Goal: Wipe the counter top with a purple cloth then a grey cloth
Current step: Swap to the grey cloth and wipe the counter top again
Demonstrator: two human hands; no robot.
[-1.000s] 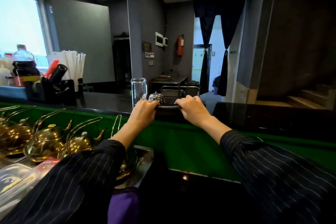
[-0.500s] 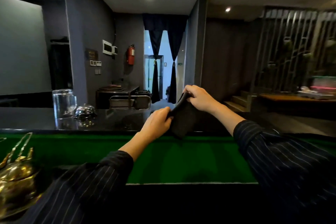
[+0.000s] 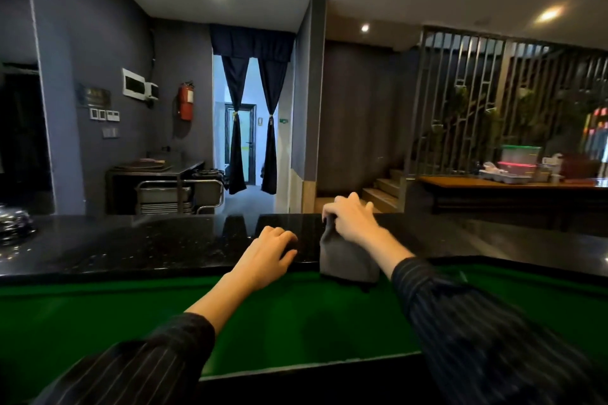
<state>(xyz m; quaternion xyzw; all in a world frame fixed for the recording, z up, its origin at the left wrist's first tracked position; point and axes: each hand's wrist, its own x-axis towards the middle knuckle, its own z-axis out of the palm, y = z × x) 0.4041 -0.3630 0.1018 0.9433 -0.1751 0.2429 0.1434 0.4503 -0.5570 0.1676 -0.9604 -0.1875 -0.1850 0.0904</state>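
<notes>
A grey cloth (image 3: 345,258) hangs over the near edge of the black stone counter top (image 3: 148,243), its lower part draped down against the green panel. My right hand (image 3: 353,220) pinches the cloth's upper end on the counter. My left hand (image 3: 268,250) rests at the counter's near edge just left of the cloth, fingers loosely curled, holding nothing. No purple cloth is in view.
A shiny metal lidded dish (image 3: 14,223) sits at the counter's far left edge. The green panel (image 3: 131,316) runs below the counter front. Beyond stand a steel trolley (image 3: 179,196), stairs (image 3: 381,194) and a wooden table (image 3: 493,182) with containers.
The view has swung right, away from the teapots and the glass. Both hands held the grey cloth in the air; now the left hand has let go and the right has lowered it onto the counter edge.
</notes>
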